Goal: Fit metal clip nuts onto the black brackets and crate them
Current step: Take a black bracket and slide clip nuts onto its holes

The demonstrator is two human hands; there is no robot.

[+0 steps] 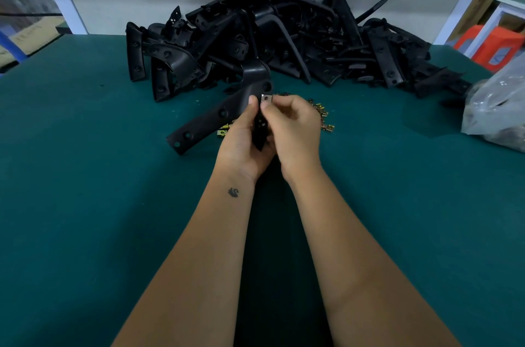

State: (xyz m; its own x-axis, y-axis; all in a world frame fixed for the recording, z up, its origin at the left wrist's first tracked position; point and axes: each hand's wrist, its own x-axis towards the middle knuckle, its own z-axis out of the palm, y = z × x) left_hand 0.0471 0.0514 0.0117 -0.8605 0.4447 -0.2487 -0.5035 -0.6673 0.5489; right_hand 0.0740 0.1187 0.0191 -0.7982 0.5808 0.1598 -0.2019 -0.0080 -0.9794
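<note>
- Left hand (244, 136) clamps the black bracket (218, 113) at centre, steadying it for fitting
- Right hand (292, 125) pinches a clip nut (266, 98) against its edge
- Loose clip nuts (324, 116) lie at 3 o'clock, within reach

L hand (244, 136) grips black bracket (218, 113) above green table (85, 176); R hand (292, 125) pinches metal clip nut (266, 98) at bracket edge. Bracket pile (284, 39) behind, loose clip nuts (324, 116) nearby.

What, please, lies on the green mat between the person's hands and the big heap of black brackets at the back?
In the head view, the held bracket rises into that stretch, with loose clip nuts scattered on the mat beneath; the heap lies beyond.
</note>
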